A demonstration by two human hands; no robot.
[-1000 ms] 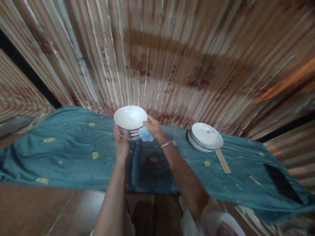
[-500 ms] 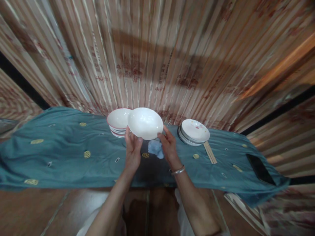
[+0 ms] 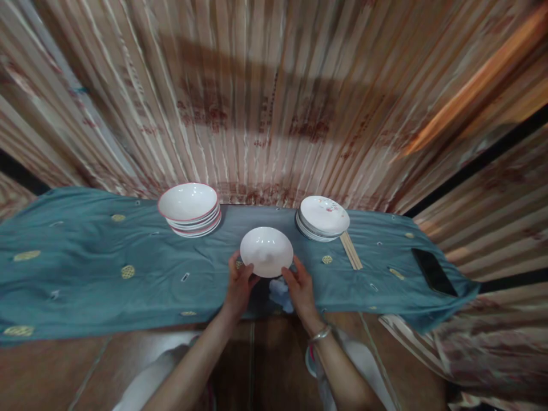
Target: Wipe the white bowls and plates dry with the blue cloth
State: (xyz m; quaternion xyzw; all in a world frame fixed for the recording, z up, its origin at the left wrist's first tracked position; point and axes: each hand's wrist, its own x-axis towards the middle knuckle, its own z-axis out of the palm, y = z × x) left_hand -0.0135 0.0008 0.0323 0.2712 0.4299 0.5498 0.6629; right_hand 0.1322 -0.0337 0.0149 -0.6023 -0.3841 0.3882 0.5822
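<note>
Between my two hands is a white bowl [image 3: 267, 251], its glossy inside facing up and slightly toward me. My left hand [image 3: 240, 285] grips its near left rim, thumb on top and fingers beneath. At the near right rim, my right hand [image 3: 300, 288] pinches the bowl the same way; a silver bangle circles that wrist. A crumpled pale-blue cloth [image 3: 281, 294] lies on the table just below the bowl, beside my right hand. I cannot tell whether the bowl's base touches the table.
A stack of red-rimmed white bowls [image 3: 190, 208] stands at the back left. Back right is a stack of flower-patterned plates [image 3: 324, 217], with wooden chopsticks [image 3: 351, 251] beside it. A black phone [image 3: 434, 271] lies on the green tablecloth [image 3: 94, 274] far right. Curtains hang behind.
Both hands have brought the white bowl down and toward me, away from the bowl stack it overlapped. The view has shifted slightly to the right.
</note>
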